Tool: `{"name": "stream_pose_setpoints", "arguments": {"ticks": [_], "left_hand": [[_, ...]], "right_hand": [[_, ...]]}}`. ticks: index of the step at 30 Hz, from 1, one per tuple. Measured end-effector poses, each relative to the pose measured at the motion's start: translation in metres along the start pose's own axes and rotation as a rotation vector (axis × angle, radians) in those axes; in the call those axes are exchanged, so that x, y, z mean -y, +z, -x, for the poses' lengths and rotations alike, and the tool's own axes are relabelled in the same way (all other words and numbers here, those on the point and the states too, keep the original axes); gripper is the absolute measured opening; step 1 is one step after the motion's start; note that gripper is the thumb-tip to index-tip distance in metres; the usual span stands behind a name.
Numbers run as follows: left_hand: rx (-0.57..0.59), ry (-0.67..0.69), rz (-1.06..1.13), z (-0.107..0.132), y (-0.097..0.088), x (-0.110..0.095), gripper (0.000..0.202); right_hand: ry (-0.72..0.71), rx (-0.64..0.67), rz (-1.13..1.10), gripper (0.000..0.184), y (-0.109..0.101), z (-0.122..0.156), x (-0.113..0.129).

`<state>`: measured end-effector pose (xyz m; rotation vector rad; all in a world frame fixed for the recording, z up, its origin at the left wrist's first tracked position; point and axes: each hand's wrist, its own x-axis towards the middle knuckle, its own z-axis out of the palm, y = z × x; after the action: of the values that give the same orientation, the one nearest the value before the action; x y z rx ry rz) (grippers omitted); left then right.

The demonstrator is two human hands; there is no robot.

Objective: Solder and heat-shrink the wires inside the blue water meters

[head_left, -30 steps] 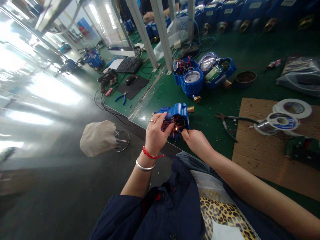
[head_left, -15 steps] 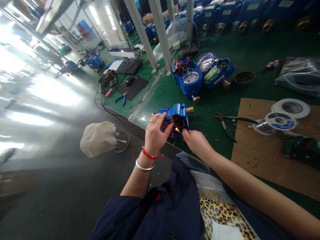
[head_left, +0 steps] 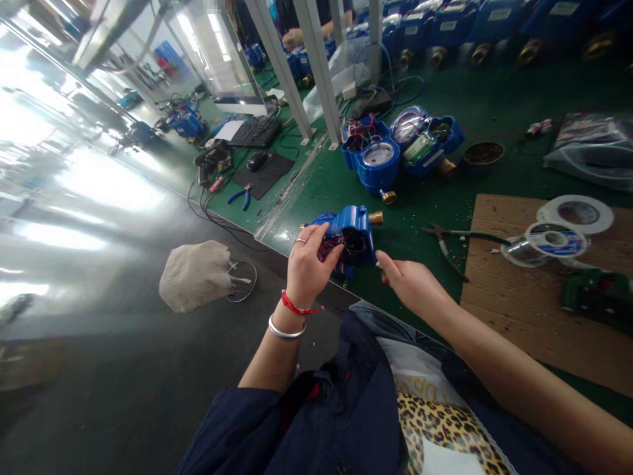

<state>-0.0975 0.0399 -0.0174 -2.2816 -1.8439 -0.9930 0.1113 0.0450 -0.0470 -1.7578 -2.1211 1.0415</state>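
Note:
A blue water meter with a brass pipe end lies at the table's front edge, its open side facing me and wires showing inside. My left hand is closed on its left part, thumb and fingers at the wires. To the right of the meter and apart from it, my right hand is closed around a lighter. Only the lighter's small pale tip shows past the fingers, and no flame is visible. The rest of it is hidden in the hand.
Two opened blue meters stand behind. Cutting pliers lie right, beside cardboard bearing a solder spool and tape roll. Blue-handled pliers, a mouse and a keyboard are left. A metal post rises behind.
The flame at the wires has gone out. My right hand has moved right, away from the meter, with the lighter. My left hand and the meter have stayed in place.

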Motion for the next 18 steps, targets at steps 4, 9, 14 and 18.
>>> {"name": "stream_pose_setpoints", "arguments": {"ticks": [4,9,14,18], "left_hand": [[-0.002,0.005,0.004,-0.001,0.001,0.001,0.043],[-0.004,-0.007,-0.002,0.0,0.0,0.001,0.043],[-0.004,-0.006,0.002,0.0,0.0,0.0,0.043],[-0.01,-0.016,0.013,0.0,0.001,0.0,0.043]], "right_hand": [[0.007,-0.21,0.253,0.059,-0.013,0.008,-0.023],[-0.141,-0.635,0.338,0.042,-0.006,0.016,-0.02],[-0.306,-0.483,0.081,0.023,0.013,0.017,0.017],[-0.217,-0.37,0.145,0.027,0.028,0.0,0.039]]}}
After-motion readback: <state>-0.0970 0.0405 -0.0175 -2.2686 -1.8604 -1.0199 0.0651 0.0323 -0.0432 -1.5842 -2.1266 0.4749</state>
